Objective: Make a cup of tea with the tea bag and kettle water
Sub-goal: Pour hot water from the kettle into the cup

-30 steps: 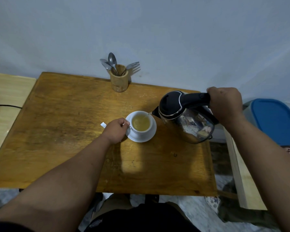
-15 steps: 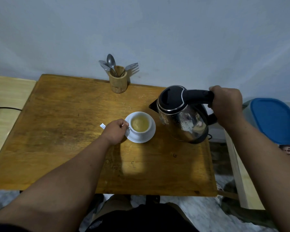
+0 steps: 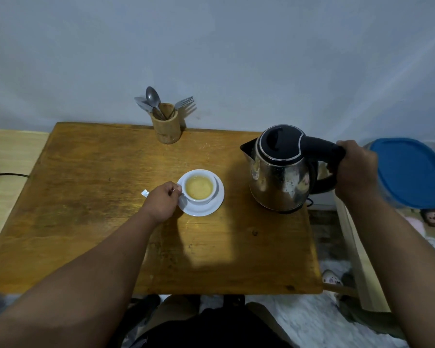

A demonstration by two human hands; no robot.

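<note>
A white cup [image 3: 206, 198] of pale yellow tea stands on a white saucer [image 3: 215, 207] in the middle of the wooden table [image 3: 91, 192]. My left hand [image 3: 161, 200] is closed at the cup's left side, on its handle. A small white tea bag tag [image 3: 144, 193] pokes out just left of that hand. The steel kettle [image 3: 279, 172] with a black lid stands upright at the table's right edge, spout pointing left. My right hand [image 3: 354, 172] grips its black handle.
A wooden holder [image 3: 166, 128] with spoons and a fork stands at the table's back edge by the wall. A blue-lidded container [image 3: 409, 169] sits right of the kettle. A black cable [image 3: 8, 175] lies on the pale surface at left.
The kettle was tilted over the cup, pouring. It has swung back upright and moved right, down to the table's right edge. My left hand stayed at the cup.
</note>
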